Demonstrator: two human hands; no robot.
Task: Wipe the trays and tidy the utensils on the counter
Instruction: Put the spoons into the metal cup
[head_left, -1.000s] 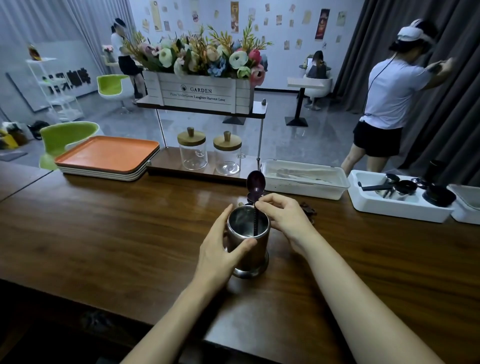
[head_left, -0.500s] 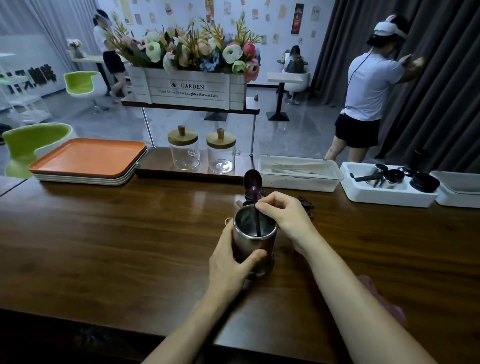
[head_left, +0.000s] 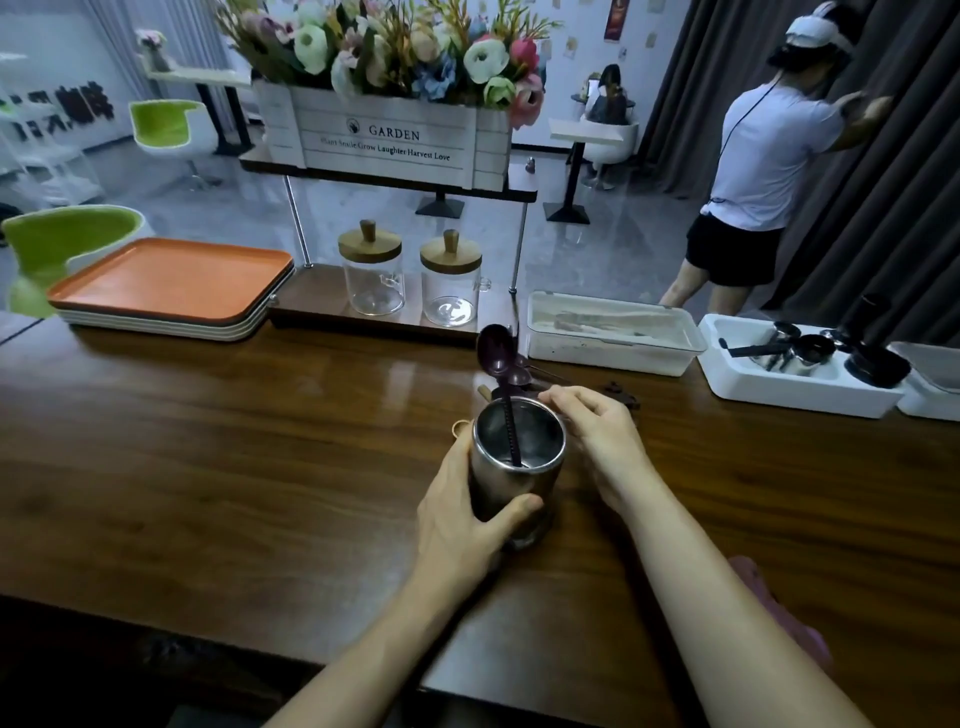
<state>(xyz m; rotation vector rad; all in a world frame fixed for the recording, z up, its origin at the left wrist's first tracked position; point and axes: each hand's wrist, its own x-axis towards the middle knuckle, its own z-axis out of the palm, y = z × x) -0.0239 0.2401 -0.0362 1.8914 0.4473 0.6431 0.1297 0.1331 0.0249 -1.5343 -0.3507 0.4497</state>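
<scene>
A steel cup (head_left: 511, 483) stands on the wooden counter (head_left: 234, 457), and my left hand (head_left: 462, 525) grips its near side. A dark purple spoon (head_left: 496, 358) stands in the cup, bowl up, leaning on the far rim. My right hand (head_left: 597, 436) hovers just right of the rim with loosely curled fingers, holding nothing. More purple utensils (head_left: 522, 375) lie on the counter behind the cup. An orange tray (head_left: 171, 278) tops a stack of pale trays at the far left.
Two lidded glass jars (head_left: 410, 275) stand under a flower-box shelf. A white lidded box (head_left: 613, 332) and a white bin of metal cups (head_left: 795, 364) sit at the back right. A pink cloth (head_left: 779, 618) lies near my right forearm. A person (head_left: 763, 156) stands beyond.
My right hand has let go of the spoon's handle and drawn to the right of the cup. The spoon now stands alone in the cup. My view has shifted closer.
</scene>
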